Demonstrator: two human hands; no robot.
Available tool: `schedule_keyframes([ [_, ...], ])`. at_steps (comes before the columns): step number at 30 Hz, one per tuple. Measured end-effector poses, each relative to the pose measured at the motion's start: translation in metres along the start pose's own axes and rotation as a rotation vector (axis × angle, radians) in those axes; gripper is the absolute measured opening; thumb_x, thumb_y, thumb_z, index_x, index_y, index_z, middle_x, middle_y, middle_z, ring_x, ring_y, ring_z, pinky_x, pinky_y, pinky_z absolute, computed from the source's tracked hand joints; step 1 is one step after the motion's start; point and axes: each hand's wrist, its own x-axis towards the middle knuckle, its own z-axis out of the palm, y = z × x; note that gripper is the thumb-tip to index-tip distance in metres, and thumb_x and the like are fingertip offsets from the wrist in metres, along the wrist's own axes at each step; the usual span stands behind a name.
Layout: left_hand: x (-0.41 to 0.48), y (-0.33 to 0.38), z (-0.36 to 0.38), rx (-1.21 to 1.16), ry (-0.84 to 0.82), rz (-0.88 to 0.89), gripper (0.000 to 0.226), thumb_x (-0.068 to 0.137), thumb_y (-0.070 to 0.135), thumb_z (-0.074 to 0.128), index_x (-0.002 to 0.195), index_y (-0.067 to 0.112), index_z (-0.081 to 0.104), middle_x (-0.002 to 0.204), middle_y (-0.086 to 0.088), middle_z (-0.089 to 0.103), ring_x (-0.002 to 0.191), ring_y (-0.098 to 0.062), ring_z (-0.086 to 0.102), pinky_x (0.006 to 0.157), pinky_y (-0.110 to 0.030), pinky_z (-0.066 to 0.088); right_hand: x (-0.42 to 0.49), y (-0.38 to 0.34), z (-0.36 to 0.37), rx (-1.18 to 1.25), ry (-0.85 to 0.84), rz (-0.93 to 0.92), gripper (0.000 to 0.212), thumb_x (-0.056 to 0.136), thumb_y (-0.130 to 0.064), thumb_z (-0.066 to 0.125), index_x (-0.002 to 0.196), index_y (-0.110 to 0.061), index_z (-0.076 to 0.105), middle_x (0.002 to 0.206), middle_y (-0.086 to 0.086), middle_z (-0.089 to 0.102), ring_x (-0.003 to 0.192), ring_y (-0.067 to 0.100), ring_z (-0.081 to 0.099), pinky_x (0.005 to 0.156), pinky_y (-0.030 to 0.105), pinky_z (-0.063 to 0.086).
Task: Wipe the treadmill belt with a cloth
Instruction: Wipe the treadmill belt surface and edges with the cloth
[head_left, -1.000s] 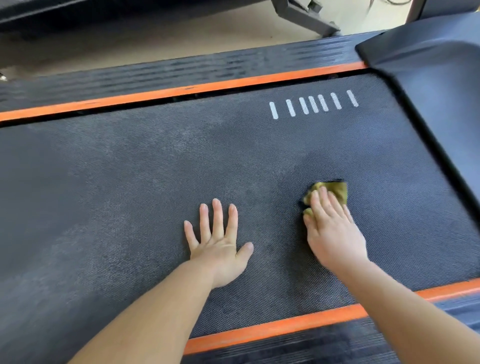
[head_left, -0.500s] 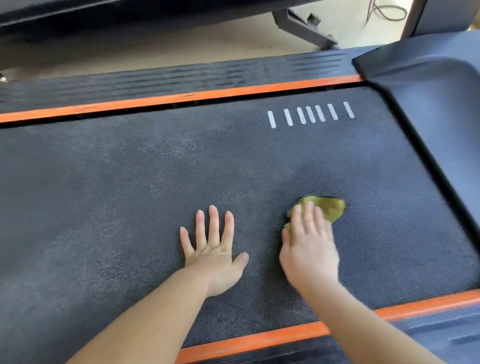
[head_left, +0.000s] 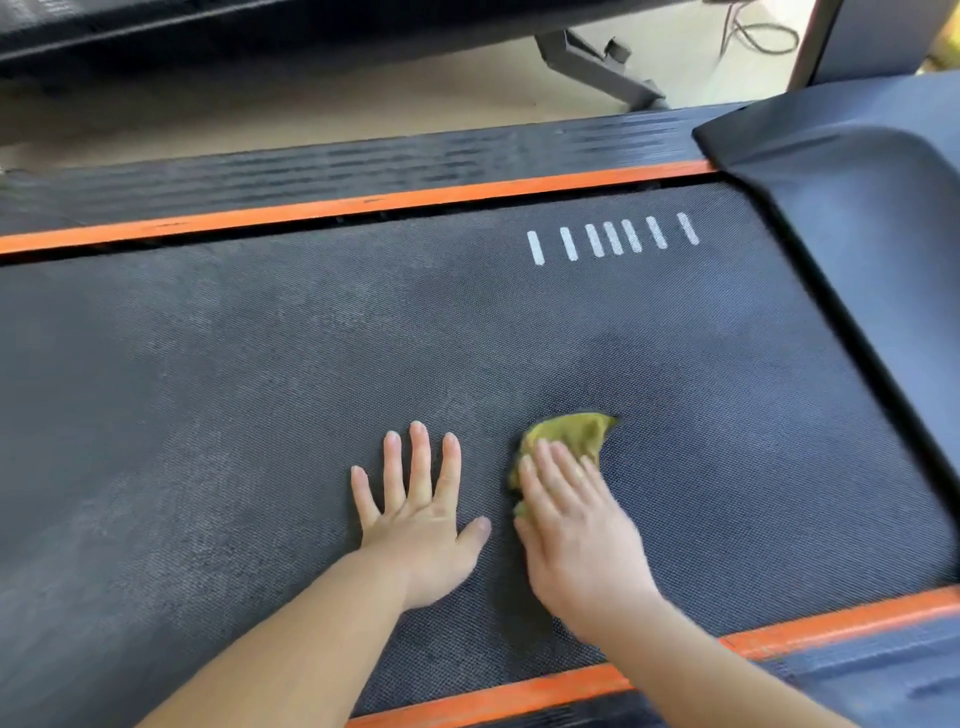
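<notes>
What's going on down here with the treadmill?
A person is wiping the treadmill belt with a small green cloth. The right hand presses the cloth flat onto the belt with straight fingers. The left hand rests spread on the belt just beside it. Both are near the belt's closer edge, well short of the white stripes.

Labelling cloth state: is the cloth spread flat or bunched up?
Bunched. The cloth is a small crumpled wad with folds, partly under the right hand, whose straight fingers press it onto the belt.

Left hand (head_left: 415, 525) flat on belt (head_left: 260, 389), cloth (head_left: 569, 436) under right hand (head_left: 576, 540) just beside it
</notes>
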Motion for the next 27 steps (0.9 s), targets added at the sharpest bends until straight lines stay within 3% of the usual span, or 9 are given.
schedule_keyframes([
  [4,-0.001,0.002,-0.013,0.009,-0.097,-0.032,0.09,0.098,0.068,0.025,0.146,0.032,-0.043,0.143,-0.002,-0.061,0.133,-0.031,-0.054,0.114,-0.066,-0.022,-0.013,0.016,-0.01,-0.04,-0.08,-0.254,0.055,0.101,-0.043,0.041,0.148,-0.016,0.052,0.158,0.001,0.043,0.148,0.02,0.038,0.121,0.043,0.031],
  [7,-0.001,0.013,-0.03,0.059,-0.12,-0.067,0.096,0.097,0.066,0.037,0.156,0.027,-0.028,0.158,-0.01,-0.044,0.146,-0.039,-0.037,0.12,-0.063,-0.01,0.02,0.063,-0.028,-0.124,-0.076,0.105,0.066,0.102,-0.048,0.022,0.158,-0.014,0.033,0.166,0.004,0.025,0.154,0.022,0.024,0.125,0.042,0.017],
  [9,0.001,0.022,-0.048,0.112,0.083,-0.018,0.087,0.093,0.066,0.048,0.158,0.02,0.013,0.167,-0.016,0.001,0.153,-0.041,0.004,0.124,-0.054,0.012,0.041,0.087,-0.043,-0.057,-0.166,0.413,0.068,0.104,-0.049,0.013,0.163,-0.015,0.011,0.171,0.006,0.003,0.157,0.023,0.004,0.127,0.042,0.006],
  [11,0.01,0.03,-0.067,0.14,0.284,0.069,0.082,0.091,0.067,0.051,0.153,0.019,0.027,0.166,-0.012,0.015,0.15,-0.037,0.02,0.122,-0.048,0.023,0.044,0.086,-0.047,-0.031,-0.176,0.462,0.067,0.105,-0.047,0.014,0.163,-0.014,0.007,0.171,0.008,-0.001,0.157,0.026,0.001,0.127,0.042,0.003],
  [14,0.04,0.036,-0.09,0.21,0.272,0.07,0.117,0.079,0.082,0.054,0.161,0.023,-0.004,0.168,-0.011,-0.019,0.154,-0.04,-0.013,0.124,-0.058,0.004,0.025,0.068,-0.036,-0.086,-0.128,0.138,0.064,0.105,-0.045,0.021,0.155,-0.01,0.038,0.164,0.011,0.028,0.152,0.029,0.028,0.123,0.041,0.015],
  [17,0.074,0.038,-0.105,0.24,0.16,-0.02,0.151,0.056,0.094,0.061,0.155,0.024,-0.03,0.16,-0.016,-0.038,0.148,-0.04,-0.033,0.12,-0.066,-0.008,0.018,0.09,-0.041,-0.081,-0.266,-0.208,0.067,0.107,-0.052,0.008,0.158,-0.019,0.035,0.166,-0.003,0.023,0.154,0.017,0.021,0.122,0.038,0.017],
  [20,0.095,0.032,-0.11,0.185,0.032,-0.028,0.166,0.043,0.097,0.065,0.147,0.026,-0.043,0.152,-0.016,-0.049,0.143,-0.038,-0.042,0.119,-0.065,-0.013,0.054,0.124,-0.059,-0.113,-0.187,-0.104,0.077,0.097,-0.063,-0.008,0.162,-0.028,0.013,0.167,-0.012,0.001,0.156,0.01,0.005,0.127,0.035,0.012],
  [22,0.101,0.025,-0.107,0.121,-0.01,0.005,0.167,0.039,0.099,0.064,0.142,0.03,-0.048,0.147,-0.012,-0.056,0.138,-0.035,-0.049,0.118,-0.064,-0.016,0.086,0.129,-0.06,-0.119,-0.182,0.081,0.071,0.099,-0.061,0.0,0.162,-0.029,-0.002,0.167,-0.012,-0.013,0.155,0.009,-0.009,0.127,0.034,-0.001],
  [27,0.11,0.013,-0.096,0.076,0.029,0.072,0.162,0.038,0.102,0.059,0.136,0.036,-0.052,0.142,-0.007,-0.062,0.131,-0.031,-0.056,0.115,-0.065,-0.021,0.146,0.098,-0.048,-0.085,-0.052,0.285,0.063,0.107,-0.045,0.014,0.163,-0.019,0.0,0.17,0.001,-0.009,0.157,0.02,-0.009,0.127,0.039,-0.004],
])
